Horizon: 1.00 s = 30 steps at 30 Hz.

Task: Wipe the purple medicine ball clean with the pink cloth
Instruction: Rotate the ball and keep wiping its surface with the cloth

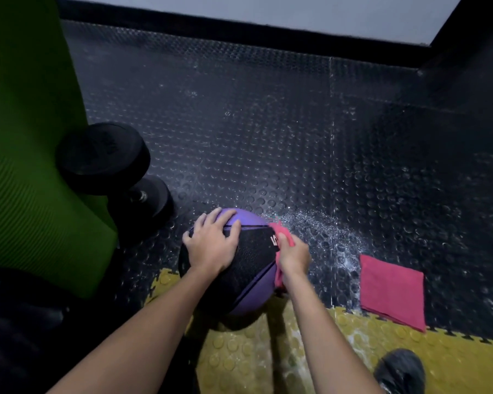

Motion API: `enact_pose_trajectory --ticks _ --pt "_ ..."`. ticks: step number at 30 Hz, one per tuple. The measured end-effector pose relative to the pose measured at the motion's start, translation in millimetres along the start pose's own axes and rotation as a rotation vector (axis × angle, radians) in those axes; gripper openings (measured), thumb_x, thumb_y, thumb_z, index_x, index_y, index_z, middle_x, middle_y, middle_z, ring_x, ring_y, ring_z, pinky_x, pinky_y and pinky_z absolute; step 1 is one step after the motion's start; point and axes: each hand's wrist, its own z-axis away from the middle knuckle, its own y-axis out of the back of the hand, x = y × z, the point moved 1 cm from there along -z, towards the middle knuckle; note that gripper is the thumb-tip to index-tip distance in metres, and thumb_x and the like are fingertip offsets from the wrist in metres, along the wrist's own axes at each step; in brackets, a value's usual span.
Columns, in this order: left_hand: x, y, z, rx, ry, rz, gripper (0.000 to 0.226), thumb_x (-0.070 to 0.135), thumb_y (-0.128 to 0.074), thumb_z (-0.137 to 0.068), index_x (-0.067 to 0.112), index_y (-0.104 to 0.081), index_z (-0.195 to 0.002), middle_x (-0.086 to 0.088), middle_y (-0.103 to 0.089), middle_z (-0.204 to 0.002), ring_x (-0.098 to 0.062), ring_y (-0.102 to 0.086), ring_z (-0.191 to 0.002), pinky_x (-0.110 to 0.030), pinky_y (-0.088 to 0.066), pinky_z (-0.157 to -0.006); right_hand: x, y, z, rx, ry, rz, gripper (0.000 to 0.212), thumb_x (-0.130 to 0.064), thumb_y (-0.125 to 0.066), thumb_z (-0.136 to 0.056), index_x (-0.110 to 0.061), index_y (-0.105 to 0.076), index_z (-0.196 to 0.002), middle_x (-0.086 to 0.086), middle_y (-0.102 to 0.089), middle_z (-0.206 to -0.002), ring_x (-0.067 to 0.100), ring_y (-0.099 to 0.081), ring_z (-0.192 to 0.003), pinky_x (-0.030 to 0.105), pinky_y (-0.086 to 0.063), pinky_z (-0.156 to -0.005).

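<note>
The purple medicine ball (252,291), with a wide black panel across it, rests on the floor where black and yellow mats meet. My left hand (211,244) lies flat on its upper left side, fingers spread, steadying it. My right hand (295,255) presses a pink cloth (280,231) against the ball's right side; the cloth is bunched under the fingers and hangs down below the wrist.
A second folded pink cloth (391,291) lies on the floor to the right. A black dumbbell (106,159) sits left of the ball, beside a green mat (26,155). Wet droplets (325,234) spot the black studded floor. A dark shoe (400,371) is at lower right.
</note>
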Motion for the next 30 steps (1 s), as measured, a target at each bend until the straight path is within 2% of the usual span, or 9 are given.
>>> enact_pose_trajectory --ticks 4,7,12,14,18,21,23,27,30 --pt "-1 -1 -1 0.006 -0.007 -0.023 0.038 0.051 -0.036 -0.094 0.048 -0.045 -0.131 0.016 -0.034 -0.149 -0.014 -0.024 -0.140 -0.051 -0.020 -0.111 9 -13 58 0.150 0.423 0.064 0.024 -0.026 -0.058 -0.087 -0.021 -0.067 -0.109 -0.003 -0.065 -0.113 0.023 -0.056 -0.105 0.029 -0.038 -0.087" --pt "-11 2 2 0.016 -0.017 0.023 0.042 0.056 -0.033 -0.091 0.047 -0.047 -0.130 0.016 -0.037 -0.147 -0.013 -0.027 -0.138 -0.051 -0.023 -0.110 22 -14 71 0.093 0.689 0.090 0.024 -0.025 -0.059 -0.083 -0.021 -0.069 -0.103 -0.006 -0.066 -0.109 0.014 -0.051 -0.106 0.020 -0.031 -0.092" --pt "-23 4 4 0.044 -0.006 0.060 0.043 0.056 -0.033 -0.092 0.045 -0.047 -0.131 0.015 -0.038 -0.146 -0.013 -0.029 -0.137 -0.049 -0.027 -0.109 25 0 9 -0.038 0.006 -0.089 0.031 -0.024 -0.056 -0.089 -0.010 -0.062 -0.116 0.012 -0.064 -0.116 0.028 -0.058 -0.104 0.029 -0.041 -0.085" --pt "-24 4 4 0.051 -0.002 0.061 0.043 0.054 -0.032 -0.092 0.044 -0.048 -0.131 0.014 -0.039 -0.146 -0.014 -0.030 -0.137 -0.048 -0.027 -0.109 16 -1 15 -0.048 0.033 -0.055 0.030 -0.027 -0.054 -0.090 -0.013 -0.062 -0.116 0.007 -0.065 -0.115 0.027 -0.059 -0.102 0.027 -0.041 -0.080" --pt "-26 7 6 0.073 0.004 0.091 0.057 0.057 -0.026 -0.081 0.042 -0.050 -0.130 0.013 -0.042 -0.144 -0.014 -0.033 -0.135 -0.047 -0.028 -0.109 4 -19 73 0.060 0.530 0.113 0.027 -0.033 -0.055 -0.085 -0.025 -0.067 -0.108 -0.006 -0.065 -0.113 0.020 -0.052 -0.107 0.027 -0.035 -0.086" --pt "-29 7 11 0.080 -0.018 0.095 0.057 0.057 -0.026 -0.081 0.042 -0.049 -0.131 0.013 -0.041 -0.145 -0.015 -0.032 -0.136 -0.047 -0.027 -0.109 12 -19 69 0.020 0.711 0.167 0.027 -0.036 -0.053 -0.082 -0.028 -0.069 -0.102 -0.010 -0.065 -0.110 0.019 -0.052 -0.106 0.029 -0.037 -0.088" --pt "-25 5 12 0.077 -0.019 0.067 0.058 0.058 -0.025 -0.082 0.042 -0.047 -0.133 0.013 -0.038 -0.147 -0.015 -0.029 -0.137 -0.049 -0.026 -0.109 13 -12 47 0.018 0.637 0.119 0.023 -0.029 -0.057 -0.086 -0.021 -0.069 -0.103 -0.004 -0.066 -0.109 0.023 -0.057 -0.099 0.025 -0.037 -0.084" --pt "-11 1 10 0.040 -0.009 0.010 0.050 0.058 -0.026 -0.089 0.045 -0.043 -0.134 0.014 -0.033 -0.150 -0.015 -0.024 -0.139 -0.051 -0.022 -0.110 7 0 1 -0.010 0.089 0.025 0.031 -0.030 -0.053 -0.090 -0.015 -0.063 -0.116 0.008 -0.063 -0.117 0.029 -0.057 -0.105 0.029 -0.041 -0.083" --pt "-9 -2 9 0.031 -0.006 -0.018 0.040 0.049 -0.035 -0.095 0.045 -0.042 -0.134 0.014 -0.032 -0.150 -0.015 -0.022 -0.140 -0.051 -0.021 -0.111 6 -4 16 0.038 0.125 0.091 0.027 -0.029 -0.055 -0.089 -0.021 -0.064 -0.113 0.004 -0.064 -0.118 0.027 -0.058 -0.103 0.030 -0.042 -0.081"
